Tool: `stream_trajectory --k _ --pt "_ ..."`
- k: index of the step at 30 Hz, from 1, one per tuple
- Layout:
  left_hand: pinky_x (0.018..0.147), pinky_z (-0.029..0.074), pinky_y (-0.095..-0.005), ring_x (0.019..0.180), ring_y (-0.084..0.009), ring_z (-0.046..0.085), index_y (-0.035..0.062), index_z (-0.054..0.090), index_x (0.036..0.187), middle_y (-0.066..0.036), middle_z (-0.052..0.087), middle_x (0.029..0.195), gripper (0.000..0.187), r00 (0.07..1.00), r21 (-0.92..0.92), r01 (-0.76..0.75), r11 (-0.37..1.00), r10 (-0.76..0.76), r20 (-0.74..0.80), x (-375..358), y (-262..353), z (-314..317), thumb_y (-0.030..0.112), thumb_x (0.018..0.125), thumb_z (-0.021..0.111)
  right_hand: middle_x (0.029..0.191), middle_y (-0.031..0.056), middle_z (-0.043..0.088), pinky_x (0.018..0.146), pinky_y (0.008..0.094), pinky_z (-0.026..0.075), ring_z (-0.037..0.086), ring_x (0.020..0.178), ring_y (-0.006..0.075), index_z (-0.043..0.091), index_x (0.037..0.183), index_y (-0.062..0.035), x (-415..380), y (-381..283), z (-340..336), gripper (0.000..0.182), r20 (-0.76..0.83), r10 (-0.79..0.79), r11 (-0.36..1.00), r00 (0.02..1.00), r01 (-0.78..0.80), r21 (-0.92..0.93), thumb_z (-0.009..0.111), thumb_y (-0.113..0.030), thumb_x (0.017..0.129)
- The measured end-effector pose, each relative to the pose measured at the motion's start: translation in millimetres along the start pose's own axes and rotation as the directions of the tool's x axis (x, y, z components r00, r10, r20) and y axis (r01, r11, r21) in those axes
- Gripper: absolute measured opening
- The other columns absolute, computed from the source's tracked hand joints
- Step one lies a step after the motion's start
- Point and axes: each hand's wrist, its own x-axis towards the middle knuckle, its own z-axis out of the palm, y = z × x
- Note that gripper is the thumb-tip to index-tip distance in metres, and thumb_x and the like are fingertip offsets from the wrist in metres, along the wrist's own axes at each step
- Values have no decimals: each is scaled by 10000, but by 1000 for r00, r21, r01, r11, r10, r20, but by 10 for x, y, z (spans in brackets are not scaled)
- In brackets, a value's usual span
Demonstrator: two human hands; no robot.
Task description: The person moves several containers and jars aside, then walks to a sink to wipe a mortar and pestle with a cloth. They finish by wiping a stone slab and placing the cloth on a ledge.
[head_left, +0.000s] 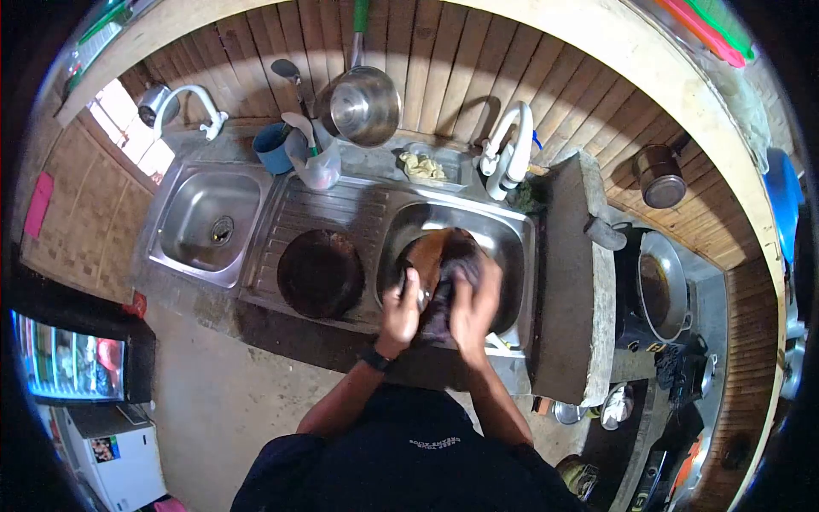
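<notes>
Over the right sink basin (509, 230), my left hand (400, 314) grips the near left edge of a brown, round item (426, 254) that looks like a pan or lid. My right hand (474, 303), slightly blurred, is closed on a dark cloth (439, 311) pressed against the item's right side. Part of the item is hidden behind the cloth and my fingers. A dark round pan (321, 274) lies on the ridged drainboard, left of my left hand.
A white faucet (509, 149) rises behind the right basin. Further left are another basin (209, 213), a blue mug (273, 148) and a hanging steel pot (365, 107). A concrete divider (573, 282) stands at the right, before a stove with a wok (663, 286).
</notes>
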Motion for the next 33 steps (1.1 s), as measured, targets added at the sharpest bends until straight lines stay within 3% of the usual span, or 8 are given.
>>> stream_trajectory --k 7,9,10,14,20,22,27,33 --pt "831 471 -379 927 -225 582 -52 538 1155 -142 610 1030 545 995 -580 5 814 51 81 81 -327 -166 469 1022 446 1220 187 642 1055 483 438 579 1213 340 672 1152 22 -162 -295 137 380 388 -449 888 805 452 91 615 -95 795" --pt "888 497 -360 984 -207 617 -34 563 1221 -99 637 1116 598 973 -72 -229 971 228 -18 86 -364 -376 512 1009 444 1194 162 662 1035 473 459 601 1190 321 696 1115 2 -360 -125 90 342 362 -548 824 754 560 81 622 -80 791" --pt "869 508 -342 981 -172 621 -11 582 1209 -66 641 1131 587 970 -535 197 822 -244 -18 -83 228 -194 518 1017 415 1182 149 671 1025 467 470 611 1179 311 707 1096 -7 -447 -47 45 324 349 -597 786 722 614 74 626 -73 790" --pt "835 522 -322 975 -145 630 -10 591 1215 -79 651 1154 565 986 -615 94 783 -161 -54 -48 214 -225 496 1018 437 1199 151 669 1032 473 463 613 1183 295 716 1087 -19 -542 424 8 321 76 -662 739 745 666 -101 590 -12 792" --pt "581 407 -263 652 -50 495 58 609 741 47 569 715 514 988 -197 -88 976 61 -140 -150 271 -416 456 1028 456 1017 254 664 876 440 502 662 946 390 651 1098 56 254 -10 -168 356 226 74 996 971 -83 29 525 -9 771" --pt "492 259 -276 535 -41 296 99 416 539 104 357 550 603 960 -84 -194 977 172 -223 -145 254 -327 431 1041 442 842 243 623 721 409 500 661 791 363 635 1000 57 361 -161 -21 260 328 -62 995 942 82 -47 584 -38 763" --pt "482 245 -314 573 -47 273 65 386 585 75 322 578 588 914 57 -266 962 270 -302 -165 238 -571 425 1049 419 1143 204 675 986 379 483 657 1095 326 668 1159 -10 60 -397 278 455 392 -479 873 785 381 304 643 26 707" --pt "838 551 -336 1033 -300 676 79 678 1177 -89 697 1151 385 832 633 -494 597 535 145 -379 291 -1239 320 877 675 961 33 653 756 290 490 596 816 130 640 1109 -1 -451 493 854 375 446 419 539 791 -612 579 601 -348 973"
